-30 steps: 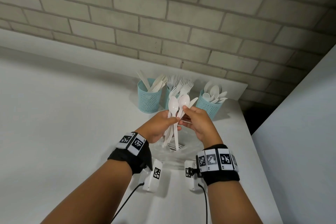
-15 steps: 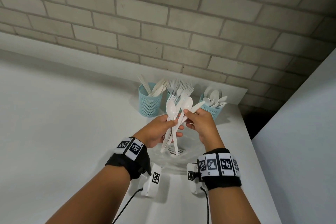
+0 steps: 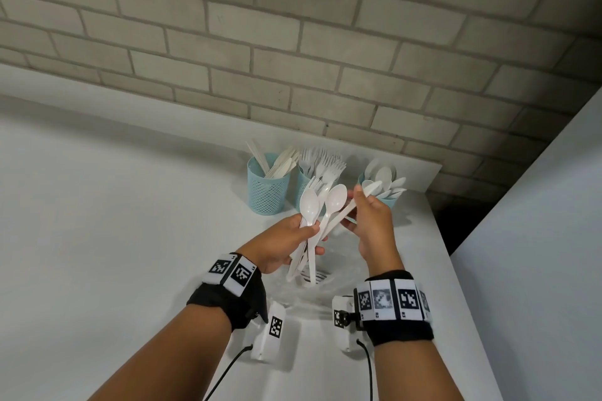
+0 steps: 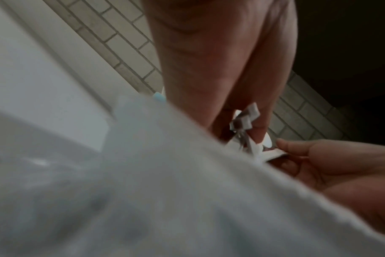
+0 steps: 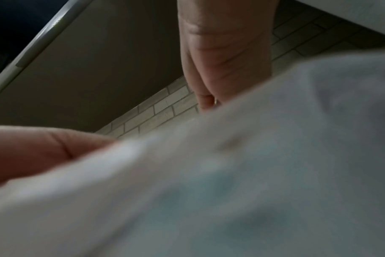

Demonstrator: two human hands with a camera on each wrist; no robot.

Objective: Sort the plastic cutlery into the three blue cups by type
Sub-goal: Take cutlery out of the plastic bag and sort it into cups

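While your left hand (image 3: 286, 239) grips the bundle (image 3: 309, 228), your right hand (image 3: 371, 225), pinching one knife (image 3: 353, 205), draws it clear toward the knife cup (image 3: 267, 187).

Both hands raised together above the counter

The left hand (image 3: 283, 244) has its fingers (image 3: 309, 230) curled round a bundle of cutlery handles; the right hand (image 3: 373, 225) pinches one piece, wrist bent, both forearms reaching forward.
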